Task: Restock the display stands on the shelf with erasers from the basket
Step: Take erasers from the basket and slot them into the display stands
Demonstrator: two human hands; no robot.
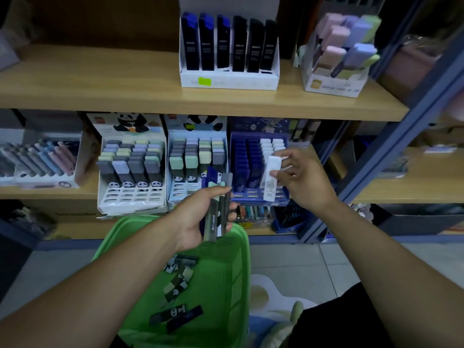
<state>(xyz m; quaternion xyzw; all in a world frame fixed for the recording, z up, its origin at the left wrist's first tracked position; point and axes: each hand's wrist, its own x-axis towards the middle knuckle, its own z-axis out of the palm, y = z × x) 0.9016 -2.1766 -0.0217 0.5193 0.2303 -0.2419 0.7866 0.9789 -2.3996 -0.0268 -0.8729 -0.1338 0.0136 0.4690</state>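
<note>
My right hand (pixel 305 179) pinches a long white eraser (pixel 270 178) upright in front of the blue display stand (pixel 258 169) on the middle shelf. That stand holds dark blue erasers on its left and white ones at its back right. My left hand (pixel 200 218) grips a bundle of several erasers (pixel 219 204), grey, mint and blue, just above the green basket (pixel 226 272). More panda-wrapped erasers (pixel 177 282) lie loose in the basket. Two white panda display stands (pixel 133 169) (pixel 197 159) with pastel and grey erasers stand left of the blue one.
The upper wooden shelf (pixel 100 91) carries a white box of dark slim cases (pixel 229 46) and a box of pastel erasers (pixel 344 51). A tray of pens (pixel 37 162) sits far left. A blue metal shelf post (pixel 391 141) slants on the right. Tiled floor lies below.
</note>
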